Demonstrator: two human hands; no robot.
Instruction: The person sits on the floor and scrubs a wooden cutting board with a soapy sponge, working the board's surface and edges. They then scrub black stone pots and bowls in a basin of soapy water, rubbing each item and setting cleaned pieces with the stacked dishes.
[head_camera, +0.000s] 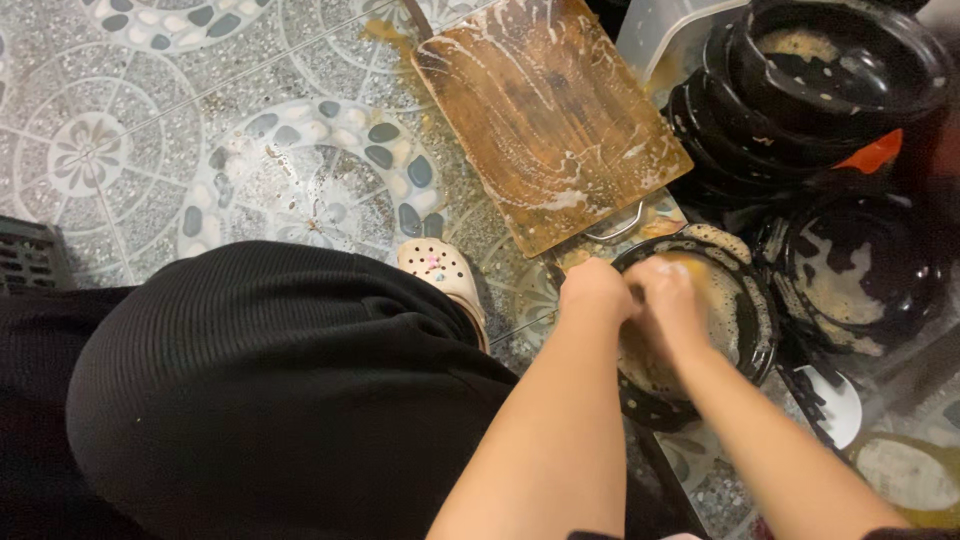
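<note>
- The black bowl (735, 320) sits low on the patterned tile floor (150, 130), just below the near corner of the wet wooden cutting board (550, 120), and both hands are inside or on its near rim.
- The left hand (595, 292) is curled over the bowl's rim on the side away from the stacked dishes, apparently gripping it; the fingers fold under, so the grip itself is not fully shown.
- The right hand (668, 290) is closed and pressed into the bowl's hollow, touching the left hand; something yellowish shows at its knuckles, but I cannot tell whether it holds a sponge or only foam.
- The bowl is round, so it has no long axis; its open mouth faces up and slightly toward the person, and both forearms reach it from the lower edge of the view, the right one crossing over the bowl.
- Beyond the bowl, away from the board, stands a stack of black bowls (800, 90) smeared with residue.
- The bowl's near bottom is hidden by the arms, and the pale clog (445, 275) is partly covered by the black-clad knee (260, 380).
</note>
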